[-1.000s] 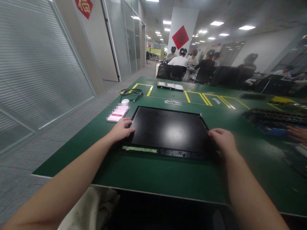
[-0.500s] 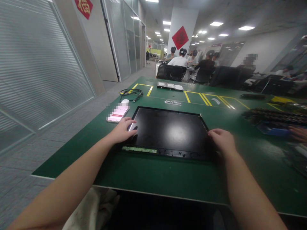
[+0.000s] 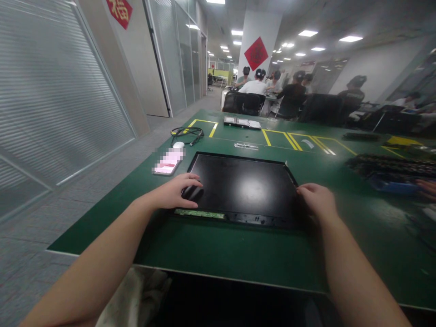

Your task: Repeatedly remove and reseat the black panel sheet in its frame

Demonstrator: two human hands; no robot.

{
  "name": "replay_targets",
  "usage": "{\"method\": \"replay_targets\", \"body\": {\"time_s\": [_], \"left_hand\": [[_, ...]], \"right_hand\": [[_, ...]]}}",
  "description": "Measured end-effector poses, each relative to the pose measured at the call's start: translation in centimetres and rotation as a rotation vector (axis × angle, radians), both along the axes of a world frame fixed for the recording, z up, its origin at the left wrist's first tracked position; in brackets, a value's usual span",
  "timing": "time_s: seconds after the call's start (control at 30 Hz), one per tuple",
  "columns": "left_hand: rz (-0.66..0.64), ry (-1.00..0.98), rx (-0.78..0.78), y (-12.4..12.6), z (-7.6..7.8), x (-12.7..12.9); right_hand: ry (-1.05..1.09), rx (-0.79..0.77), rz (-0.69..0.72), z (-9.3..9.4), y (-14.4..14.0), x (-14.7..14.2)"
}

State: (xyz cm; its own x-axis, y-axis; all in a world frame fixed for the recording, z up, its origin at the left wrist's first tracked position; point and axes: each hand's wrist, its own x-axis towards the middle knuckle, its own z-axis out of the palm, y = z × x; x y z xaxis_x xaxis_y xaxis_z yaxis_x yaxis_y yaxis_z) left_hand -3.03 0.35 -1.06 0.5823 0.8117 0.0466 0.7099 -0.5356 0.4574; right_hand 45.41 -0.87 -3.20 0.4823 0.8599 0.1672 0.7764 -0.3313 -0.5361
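Phone [image 3: 168, 162] screen at 10 o'clock pixelated, unreadable; another person's hand [image 3: 427, 187] cut by the 3 o'clock edge; far seated people too blurred to tell.

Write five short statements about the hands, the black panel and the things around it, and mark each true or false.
1. The left hand rests on the panel's near left corner. True.
2. The right hand holds the phone. False: it rests on the panel's right edge; the phone lies untouched on the table, left of the panel.
3. The panel stands upright. False: it lies flat on the table.
4. A coiled black cable lies beyond the phone. True.
5. A green strip shows along the panel's near edge. True.
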Motion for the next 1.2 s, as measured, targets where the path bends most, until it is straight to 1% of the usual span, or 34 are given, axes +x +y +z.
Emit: {"method": "replay_targets", "body": {"time_s": [0.27,0.4,0.6,0.67,0.7,0.8,0.9,0.97,1.07,1.2], "left_hand": [[-0.047,-0.028,-0.008,-0.1,0.2,-0.2],[-0.071,-0.05,0.009,-0.1,0.2,-0.2],[-0.128,-0.083,0.04,-0.2,0.3,0.0],[-0.094,-0.082,0.054,-0.1,0.2,0.1],[-0.056,-0.082,0.069,0.1,0.1,0.1],[0.108,-0.069,0.144,1.0,-0.6,-0.3],[0.233,0.028,0.206,2.0,-1.7,-1.0],[0.284,0.091,0.21,2.5,-2.3,-1.3],[0.346,0.135,0.196,2.8,-2.9,-1.5],[0.356,0.192,0.212,2.9,-3.1,-0.9]], "right_hand": [[-0.009,0.04,0.002,-0.1,0.0,0.1],[0.025,0.033,-0.014,-0.2,0.1,0.1],[0.006,0.031,0.002,0.0,0.0,0.0],[0.015,0.022,-0.003,0.1,0.0,0.0],[0.023,0.015,-0.006,0.1,-0.1,0.0],[0.034,0.001,-0.01,0.2,-0.1,0.0],[0.013,0.002,-0.005,0.1,0.0,0.1],[0.002,0.006,-0.002,0.1,0.0,0.1],[0.009,0.012,-0.002,0.1,0.0,0.1],[0.002,0.023,0.007,0.1,0.1,0.0]]}}
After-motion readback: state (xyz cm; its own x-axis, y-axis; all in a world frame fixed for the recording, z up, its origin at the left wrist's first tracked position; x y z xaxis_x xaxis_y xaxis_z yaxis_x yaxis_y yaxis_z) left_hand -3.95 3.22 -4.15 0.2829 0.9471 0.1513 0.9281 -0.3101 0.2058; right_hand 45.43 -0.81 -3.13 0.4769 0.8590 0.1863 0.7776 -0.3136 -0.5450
